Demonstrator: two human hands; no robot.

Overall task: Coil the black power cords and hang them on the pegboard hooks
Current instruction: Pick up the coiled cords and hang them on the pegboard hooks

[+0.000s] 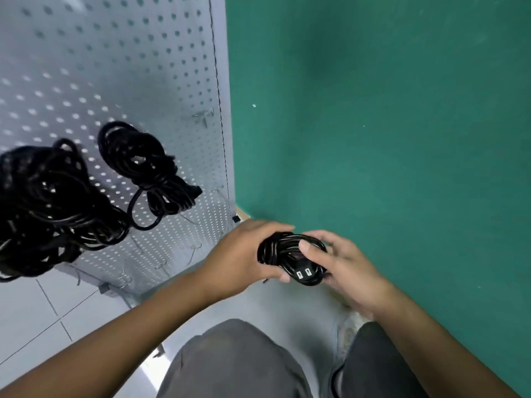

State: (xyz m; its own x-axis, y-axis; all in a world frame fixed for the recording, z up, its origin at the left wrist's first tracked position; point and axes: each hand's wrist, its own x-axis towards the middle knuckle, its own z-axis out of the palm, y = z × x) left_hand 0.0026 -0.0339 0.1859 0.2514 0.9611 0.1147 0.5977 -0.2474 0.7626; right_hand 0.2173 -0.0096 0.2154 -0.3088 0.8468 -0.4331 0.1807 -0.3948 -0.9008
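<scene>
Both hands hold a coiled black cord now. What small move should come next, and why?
Probably lift the coiled cord toward a free hook on the pegboard. The left hand and right hand grip a coil that looks finished, with its plug showing, and two other bundles already hang there.

Soft even light; wide-angle edge distortion

Nothing readable here that I can see: no labels, brand names or numbers on the cords or the board. My plug (304, 273) just shows two small pale marks, too blurry to read.
</scene>
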